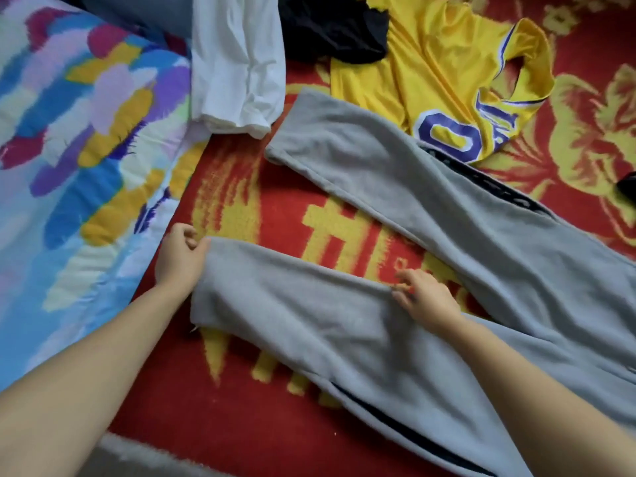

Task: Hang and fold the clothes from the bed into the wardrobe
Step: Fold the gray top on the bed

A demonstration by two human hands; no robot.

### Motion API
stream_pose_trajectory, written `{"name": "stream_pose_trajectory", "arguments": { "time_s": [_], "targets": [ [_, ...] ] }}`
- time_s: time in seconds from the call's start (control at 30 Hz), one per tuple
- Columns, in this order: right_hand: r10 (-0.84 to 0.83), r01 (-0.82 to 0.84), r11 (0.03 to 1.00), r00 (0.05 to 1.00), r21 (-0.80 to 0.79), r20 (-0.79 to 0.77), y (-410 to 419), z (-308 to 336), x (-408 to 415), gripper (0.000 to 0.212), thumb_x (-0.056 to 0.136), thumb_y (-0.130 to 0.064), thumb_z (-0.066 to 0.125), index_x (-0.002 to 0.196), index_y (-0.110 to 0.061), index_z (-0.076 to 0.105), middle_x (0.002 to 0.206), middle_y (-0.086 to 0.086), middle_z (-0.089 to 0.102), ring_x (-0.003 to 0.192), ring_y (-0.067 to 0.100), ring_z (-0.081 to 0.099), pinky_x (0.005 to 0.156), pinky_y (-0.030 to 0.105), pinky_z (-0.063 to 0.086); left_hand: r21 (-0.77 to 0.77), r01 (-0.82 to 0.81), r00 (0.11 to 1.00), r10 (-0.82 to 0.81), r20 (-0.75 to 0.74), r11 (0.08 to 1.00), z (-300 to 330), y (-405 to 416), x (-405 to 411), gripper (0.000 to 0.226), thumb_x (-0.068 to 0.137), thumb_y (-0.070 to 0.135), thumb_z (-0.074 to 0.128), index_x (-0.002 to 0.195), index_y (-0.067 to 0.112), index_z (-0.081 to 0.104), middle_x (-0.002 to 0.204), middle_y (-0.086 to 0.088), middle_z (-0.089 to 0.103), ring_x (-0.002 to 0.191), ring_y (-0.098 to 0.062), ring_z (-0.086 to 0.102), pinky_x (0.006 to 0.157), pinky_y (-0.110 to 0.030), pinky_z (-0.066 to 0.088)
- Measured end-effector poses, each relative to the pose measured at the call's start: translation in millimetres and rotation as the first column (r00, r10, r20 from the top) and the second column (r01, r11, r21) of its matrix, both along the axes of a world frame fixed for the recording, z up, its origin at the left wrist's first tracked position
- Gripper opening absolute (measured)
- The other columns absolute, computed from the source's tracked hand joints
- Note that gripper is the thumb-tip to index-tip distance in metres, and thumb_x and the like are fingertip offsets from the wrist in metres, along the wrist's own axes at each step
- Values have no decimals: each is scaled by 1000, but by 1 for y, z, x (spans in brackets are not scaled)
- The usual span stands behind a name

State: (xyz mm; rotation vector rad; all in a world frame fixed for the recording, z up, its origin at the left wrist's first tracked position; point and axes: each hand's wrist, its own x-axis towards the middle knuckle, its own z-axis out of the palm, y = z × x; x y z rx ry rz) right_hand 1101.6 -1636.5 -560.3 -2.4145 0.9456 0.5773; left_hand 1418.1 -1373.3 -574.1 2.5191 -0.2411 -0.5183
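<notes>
Grey sweatpants with a dark side stripe lie spread on the red and yellow bedcover, legs apart and pointing left. My left hand pinches the cuff corner of the near leg. My right hand pinches the upper edge of that same leg further along. Behind the far leg lies a yellow jersey with purple lettering. A white garment lies at the top centre, and a black garment is bunched beside it.
A multicoloured quilt covers the left side of the bed. A small dark object sits at the right edge. A pale fuzzy edge shows at the bottom left.
</notes>
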Motion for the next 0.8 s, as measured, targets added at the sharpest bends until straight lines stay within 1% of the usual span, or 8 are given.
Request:
{"name": "stream_pose_trajectory", "arguments": {
  "time_s": [0.1, 0.17, 0.23, 0.3, 0.53, 0.63, 0.73, 0.8],
  "targets": [
    [-97, 144, 962, 974, -230, 204, -31, 0, 10, 35, 91, -16, 55, 126, -14, 56, 123, 8, 56, 113, 32, 50, 92, 41, 41, 62, 257, 922, -264, 282, 964, 5, -61, 20, 42, 84, 12, 65, 123, 1, 52, 119, -26, 53, 114, -41, 47, 98, -47, 36],
    [-147, 197, 918, 975, -344, 165, -50, -4, 11, 39, 88, -8, 53, 126, -13, 52, 125, 11, 52, 111, 34, 47, 85, 41, 39, 194, 546, 699, -571, 431, 815, 6, -116, 23, 53, 80, 6, 64, 131, 2, 50, 130, -25, 49, 120, -40, 46, 101, -49, 34],
    [-221, 207, 915, 975, -346, -1, -65, -12, 10, 47, 87, -5, 51, 133, -14, 41, 127, 13, 44, 112, 35, 43, 83, 43, 40, 391, 705, 454, -800, 392, 592, 2, -170, 19, 60, 83, 4, 57, 141, 6, 41, 144, -19, 40, 134, -33, 36, 111, -50, 22],
    [-241, 200, 931, 965, -305, -102, -80, -22, 9, 49, 89, -4, 46, 136, -14, 34, 126, 14, 40, 113, 36, 41, 82, 46, 43, 568, 704, 365, -904, 224, 426, -4, -206, 17, 57, 91, 5, 43, 146, 12, 31, 149, -13, 33, 140, -26, 28, 114, -50, 11],
    [61, -84, 957, 994, -277, -88, -94, -10, 3, 23, 90, -23, 47, 112, -16, 48, 111, 10, 52, 96, 36, 57, 64, 35, 35, 559, 782, 86, -937, 339, 274, 0, -188, 52, 20, 69, -5, 63, 88, 1, 57, 86, -23, 54, 79, -38, 57, 65, -44, 39],
    [268, -277, 960, 946, -28, -182, -65, 3, -17, 25, 90, -30, 49, 113, -23, 52, 116, 2, 56, 104, 31, 58, 68, 34, 38, 588, 807, -89, -975, 206, 51, 17, -134, 70, 10, 69, 12, 60, 79, 9, 58, 75, -13, 53, 66, -32, 60, 58, -39, 39],
    [194, -166, 957, 976, 236, -102, -68, 18, -24, 32, 93, -36, 54, 123, -27, 58, 114, -3, 66, 106, 20, 60, 83, 28, 45, 631, 758, -69, -981, -180, -169, 19, -121, 70, 24, 84, 35, 61, 104, 22, 58, 99, -1, 57, 94, -23, 63, 74, -34, 41],
    [-77, 55, 983, 990, 174, 121, -91, 26, -23, 24, 93, -27, 58, 115, -21, 67, 101, 0, 72, 94, 21, 66, 80, 26, 46, 482, 876, 64, -994, -93, 11, 19, -147, 60, 39, 85, 45, 63, 115, 21, 57, 105, 0, 57, 101, -22, 60, 80, -31, 42]
  ]
}}
